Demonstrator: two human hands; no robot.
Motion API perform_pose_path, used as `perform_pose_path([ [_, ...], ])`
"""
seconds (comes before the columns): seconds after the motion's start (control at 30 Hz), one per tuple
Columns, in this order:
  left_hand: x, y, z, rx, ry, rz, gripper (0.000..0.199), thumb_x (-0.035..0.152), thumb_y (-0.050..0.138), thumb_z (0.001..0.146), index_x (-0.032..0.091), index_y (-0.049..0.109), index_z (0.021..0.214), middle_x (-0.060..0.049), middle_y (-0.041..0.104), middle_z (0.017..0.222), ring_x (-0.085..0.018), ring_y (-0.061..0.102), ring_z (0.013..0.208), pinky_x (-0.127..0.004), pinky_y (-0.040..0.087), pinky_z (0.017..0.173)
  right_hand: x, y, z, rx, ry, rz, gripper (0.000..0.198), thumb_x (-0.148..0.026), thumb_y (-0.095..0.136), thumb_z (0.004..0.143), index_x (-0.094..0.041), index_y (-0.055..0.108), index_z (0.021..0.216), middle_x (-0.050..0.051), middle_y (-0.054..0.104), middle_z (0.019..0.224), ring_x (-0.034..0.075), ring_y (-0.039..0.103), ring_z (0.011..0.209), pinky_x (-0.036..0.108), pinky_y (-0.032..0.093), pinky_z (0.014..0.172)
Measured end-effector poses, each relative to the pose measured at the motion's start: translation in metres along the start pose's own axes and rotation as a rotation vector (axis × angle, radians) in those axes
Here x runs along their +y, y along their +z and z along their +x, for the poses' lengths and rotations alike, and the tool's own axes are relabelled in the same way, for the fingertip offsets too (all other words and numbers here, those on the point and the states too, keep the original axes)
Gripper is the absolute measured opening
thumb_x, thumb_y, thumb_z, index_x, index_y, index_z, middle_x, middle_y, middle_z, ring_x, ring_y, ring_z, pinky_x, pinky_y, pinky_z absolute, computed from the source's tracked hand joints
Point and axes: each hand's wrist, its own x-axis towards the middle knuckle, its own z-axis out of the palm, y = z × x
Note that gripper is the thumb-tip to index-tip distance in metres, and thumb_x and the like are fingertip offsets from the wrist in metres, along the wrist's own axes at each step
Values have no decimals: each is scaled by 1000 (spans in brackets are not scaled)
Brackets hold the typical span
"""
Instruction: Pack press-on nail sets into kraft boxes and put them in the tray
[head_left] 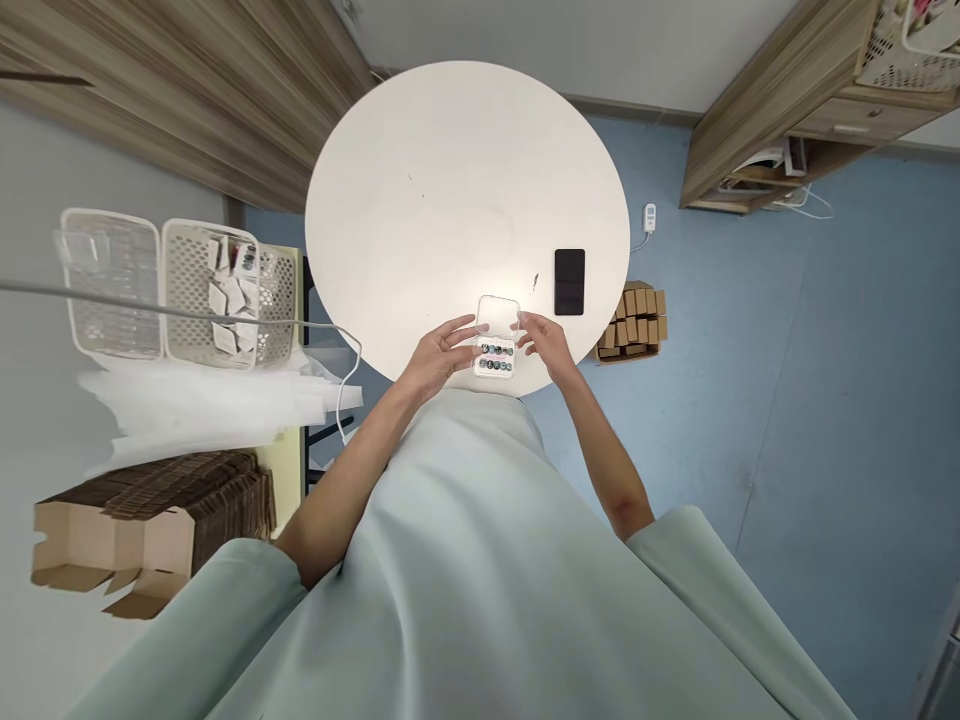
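A small clear plastic box (pixel 496 372) stands with its lid (pixel 498 312) raised, near the edge of the table closest to me. Inside lies a white card with two rows of small, dark, glossy patterned pieces (pixel 496 358), too small to name for certain. My left hand (pixel 441 360) grips the box from the left, its thumb by the tray and its fingers stretched to the lid. At the right, my right hand (pixel 547 343) has its fingertips on the lid's side edge, fingers bent.
On the round white table (pixel 450 170) lies a black phone (pixel 569 282). Left of it are a white basket (pixel 174 300) with white packets, clear plastic boxes (pixel 112 290), white sheets (pixel 202 405) and folded cartons (pixel 187 500). Small brown boxes (pixel 634 322) stand right.
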Motion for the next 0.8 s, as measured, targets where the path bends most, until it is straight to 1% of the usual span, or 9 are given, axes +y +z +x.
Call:
perform_pose_path([
  [0.1, -2, 2, 1, -9, -28, -9, 84, 26, 103, 66, 22, 71, 144, -19, 69, 156, -36, 73, 134, -52, 63, 110, -1, 7, 6, 19, -13, 17, 59, -79, 70, 93, -24, 79, 111, 8, 81, 115, 14, 68, 78, 26, 52, 60],
  [0.27, -7, -1, 2, 14, -50, -6, 81, 28, 104, 66, 23, 74, 141, -18, 74, 149, -34, 74, 132, -47, 64, 106, -10, 13, 11, 52, -75, -28, 62, -81, 62, 98, -25, 80, 116, 6, 82, 111, 15, 67, 82, 26, 51, 60],
  [0.37, -7, -5, 3, 24, -22, -17, 76, 32, 103, 70, 24, 75, 140, -17, 74, 149, -33, 73, 133, -44, 64, 106, -19, 13, 9, 53, -140, -35, 61, -81, 60, 100, -26, 82, 116, 6, 81, 112, 17, 69, 88, 27, 54, 65],
  [0.47, -7, -8, 4, 20, 21, -39, 71, 37, 101, 75, 24, 75, 140, -16, 73, 151, -32, 71, 138, -44, 63, 110, -31, 11, 1, 16, -194, -41, 59, -80, 64, 99, -27, 84, 115, 6, 82, 116, 22, 72, 103, 32, 60, 78],
  [0.53, -6, -9, 4, 18, 40, -65, 67, 37, 100, 78, 24, 76, 139, -16, 73, 152, -32, 69, 140, -45, 61, 113, -38, 9, -7, -28, -226, -38, 57, -80, 68, 96, -29, 85, 113, 6, 81, 125, 26, 71, 120, 38, 63, 93],
  [0.63, -4, -8, 4, 13, 54, -103, 61, 35, 99, 80, 23, 77, 136, -15, 71, 154, -31, 68, 141, -45, 60, 116, -42, 7, -19, -111, -234, -7, 56, -80, 76, 91, -30, 87, 113, 6, 76, 141, 31, 65, 141, 45, 57, 116],
  [0.7, -2, -7, 2, 9, 58, -123, 57, 36, 97, 83, 22, 78, 134, -15, 70, 156, -30, 69, 140, -45, 59, 116, -40, 5, -26, -168, -178, 20, 60, -80, 81, 86, -31, 86, 119, 6, 75, 146, 32, 63, 145, 47, 54, 123],
  [0.8, 2, -5, 1, 17, 59, -147, 50, 44, 92, 89, 21, 79, 132, -16, 67, 160, -30, 72, 134, -48, 60, 116, -30, 2, -33, -219, -71, 46, 71, -77, 88, 81, -31, 79, 134, 6, 74, 148, 33, 68, 138, 49, 57, 121],
])
